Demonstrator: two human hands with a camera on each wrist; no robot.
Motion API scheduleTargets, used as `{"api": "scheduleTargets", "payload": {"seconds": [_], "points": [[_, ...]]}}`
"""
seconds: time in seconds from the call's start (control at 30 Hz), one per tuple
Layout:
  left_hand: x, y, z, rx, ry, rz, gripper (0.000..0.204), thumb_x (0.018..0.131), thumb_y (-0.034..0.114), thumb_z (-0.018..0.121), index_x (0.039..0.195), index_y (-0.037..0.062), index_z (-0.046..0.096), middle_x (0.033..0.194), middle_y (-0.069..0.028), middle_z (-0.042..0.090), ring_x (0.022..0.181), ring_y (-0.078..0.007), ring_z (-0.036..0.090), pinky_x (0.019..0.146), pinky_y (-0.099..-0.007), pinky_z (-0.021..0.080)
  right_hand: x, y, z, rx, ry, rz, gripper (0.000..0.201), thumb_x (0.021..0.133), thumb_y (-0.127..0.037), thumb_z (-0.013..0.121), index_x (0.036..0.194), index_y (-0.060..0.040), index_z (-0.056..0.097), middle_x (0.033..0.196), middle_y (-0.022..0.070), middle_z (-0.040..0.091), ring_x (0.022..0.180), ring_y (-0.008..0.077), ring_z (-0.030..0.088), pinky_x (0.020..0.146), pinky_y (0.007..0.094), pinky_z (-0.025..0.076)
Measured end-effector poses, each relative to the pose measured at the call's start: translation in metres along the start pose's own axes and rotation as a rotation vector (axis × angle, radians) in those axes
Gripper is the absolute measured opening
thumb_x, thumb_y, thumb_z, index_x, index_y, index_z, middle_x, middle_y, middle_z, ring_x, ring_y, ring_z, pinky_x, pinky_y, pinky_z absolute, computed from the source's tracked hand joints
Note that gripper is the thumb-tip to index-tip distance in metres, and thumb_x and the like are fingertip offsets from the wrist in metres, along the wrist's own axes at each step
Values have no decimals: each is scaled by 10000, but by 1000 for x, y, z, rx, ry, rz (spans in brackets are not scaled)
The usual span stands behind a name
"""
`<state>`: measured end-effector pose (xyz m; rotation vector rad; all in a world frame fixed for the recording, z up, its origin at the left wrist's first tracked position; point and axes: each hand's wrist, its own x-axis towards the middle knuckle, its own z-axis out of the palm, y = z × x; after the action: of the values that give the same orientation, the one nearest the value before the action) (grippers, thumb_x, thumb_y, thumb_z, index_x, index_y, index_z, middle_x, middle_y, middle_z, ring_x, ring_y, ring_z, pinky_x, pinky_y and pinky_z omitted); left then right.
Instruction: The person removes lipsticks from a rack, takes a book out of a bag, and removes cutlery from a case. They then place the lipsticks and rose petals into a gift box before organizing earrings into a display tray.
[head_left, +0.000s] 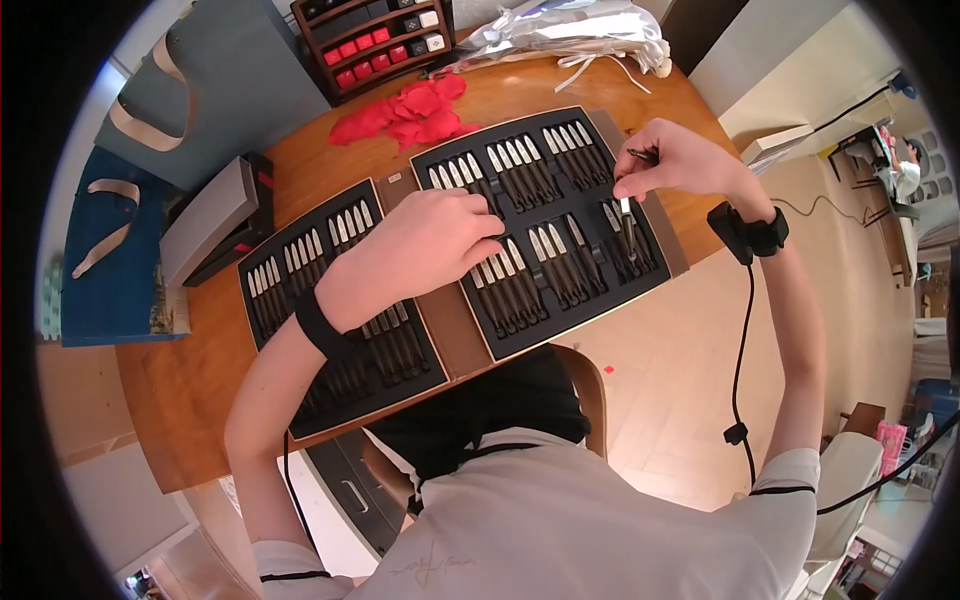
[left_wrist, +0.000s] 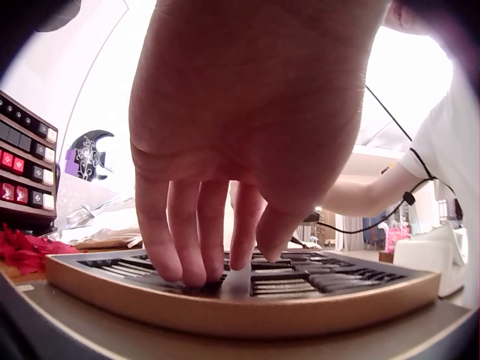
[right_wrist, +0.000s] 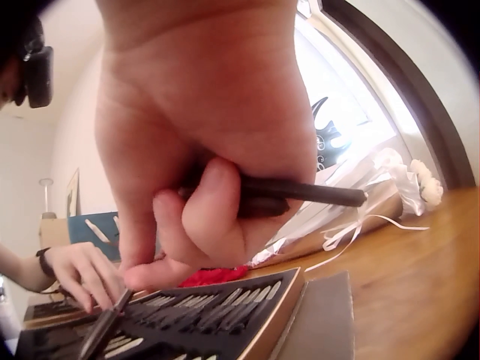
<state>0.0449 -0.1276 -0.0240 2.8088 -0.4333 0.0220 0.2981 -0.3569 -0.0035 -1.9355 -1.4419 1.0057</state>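
Note:
A black tray [head_left: 560, 215] in a brown folding case holds rows of slim dark pieces with pale ends. Over its near-left part is my left hand [head_left: 435, 235], with fairly straight fingers [left_wrist: 191, 262] pointing down, tips right at the tray. My right hand [head_left: 680, 160] is above the tray's far-right edge. Its curled fingers hold dark sticks [right_wrist: 300, 191] against the palm. Thumb and forefinger pinch the pale end of a slim dark piece [right_wrist: 105, 330], which slants down over the tray. The exact kind of these pieces cannot be made out.
The case's other half, a second filled tray [head_left: 345, 240], lies to the left. Behind are red petals [head_left: 410, 112], a small rack [head_left: 370, 50] and a wrapped bouquet [head_left: 560, 35]. Blue bags [head_left: 115, 240] and a grey box [head_left: 215, 220] stand left. A cable [head_left: 745, 340] hangs from the right wrist.

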Motion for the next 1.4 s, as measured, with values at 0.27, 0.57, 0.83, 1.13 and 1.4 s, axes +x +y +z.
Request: {"api": "scheduleTargets", "payload": {"seconds": [0.27, 0.57, 0.83, 1.13, 1.4], "points": [[4, 11, 4, 83, -1, 57, 185, 917, 212, 722, 1011, 54, 740, 973, -81, 678, 984, -279, 639, 920, -389, 506, -2, 7, 13, 13, -24, -34, 141, 914, -127, 771, 903, 12, 754, 731, 33, 713, 685, 81, 659, 670, 246, 489], [30, 39, 16, 172, -37, 250, 138, 871, 180, 743, 950, 68, 728, 976, -33, 657, 995, -200, 630, 929, -352, 499, -1, 6, 23, -23, -21, -48, 120, 904, -100, 768, 917, 19, 756, 723, 43, 709, 672, 86, 636, 668, 256, 487], [47, 63, 41, 82, -2, 321, 415, 829, 295, 773, 1121, 15, 683, 1110, -93, 648, 1161, -247, 610, 1020, -363, 478, 6, 14, 37, -162, 29, -140, 182, 869, -128, 808, 966, 18, 762, 728, 80, 701, 655, 141, 611, 665, 292, 492], [60, 73, 64, 131, -86, 327, 805, 865, 559, 698, 1328, -89, 581, 1405, -214, 574, 1376, -318, 505, 1164, -418, 388, 6, 21, 40, -199, 137, -151, 227, 790, -155, 870, 866, 6, 730, 724, 85, 678, 665, 170, 621, 654, 310, 482], [64, 69, 60, 8, -146, 318, 770, 876, 526, 720, 1303, -101, 593, 1405, -228, 574, 1371, -327, 508, 1165, -424, 392, 19, 24, 32, -211, 153, 97, 446, 674, -206, 930, 718, -31, 522, 641, 55, 529, 622, 166, 511, 604, 353, 416]]}}
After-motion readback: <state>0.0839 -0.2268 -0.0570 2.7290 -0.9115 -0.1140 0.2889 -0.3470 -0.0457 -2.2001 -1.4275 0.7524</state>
